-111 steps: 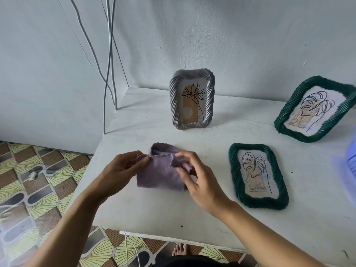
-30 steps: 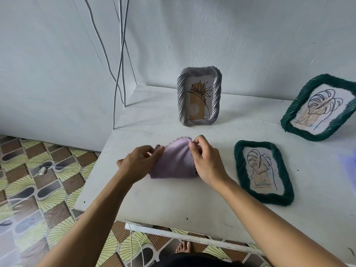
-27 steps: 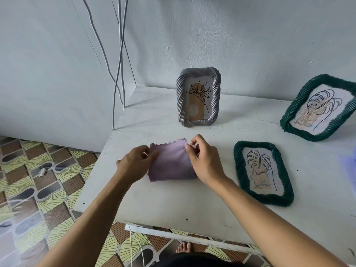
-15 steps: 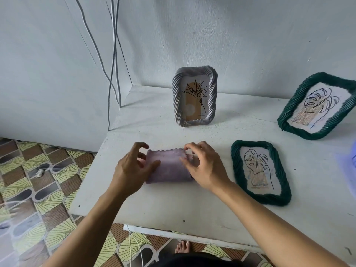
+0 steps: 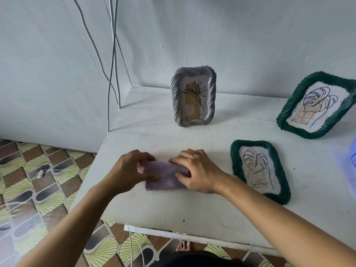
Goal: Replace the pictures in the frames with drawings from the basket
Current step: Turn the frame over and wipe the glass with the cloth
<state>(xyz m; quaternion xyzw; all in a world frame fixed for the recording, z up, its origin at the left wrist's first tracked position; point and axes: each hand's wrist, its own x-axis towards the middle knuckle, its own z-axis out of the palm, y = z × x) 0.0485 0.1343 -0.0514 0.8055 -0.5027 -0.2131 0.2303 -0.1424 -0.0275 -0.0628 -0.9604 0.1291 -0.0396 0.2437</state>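
Note:
A folded purple cloth (image 5: 163, 177) lies on the white table (image 5: 173, 205) near its front left. My left hand (image 5: 129, 171) pinches its left end and my right hand (image 5: 196, 170) presses on its right end. A grey twisted frame (image 5: 193, 96) stands upright behind the cloth, holding a flower line drawing. A dark green frame (image 5: 259, 170) lies flat to the right of my right hand, with a leaf drawing in it. A second green frame (image 5: 316, 105) leans at the back right, also with a leaf drawing. No basket is in view.
White cables (image 5: 113, 60) hang down the wall at the table's back left corner. A bluish-white sheet (image 5: 349, 162) shows at the right edge. The table's left edge drops to a patterned tile floor (image 5: 38, 180). A bare foot (image 5: 183, 246) shows under the front edge.
Both hands have folded the purple cloth into a smaller, narrower rectangle and now hold it flat on the table. The frames have not moved.

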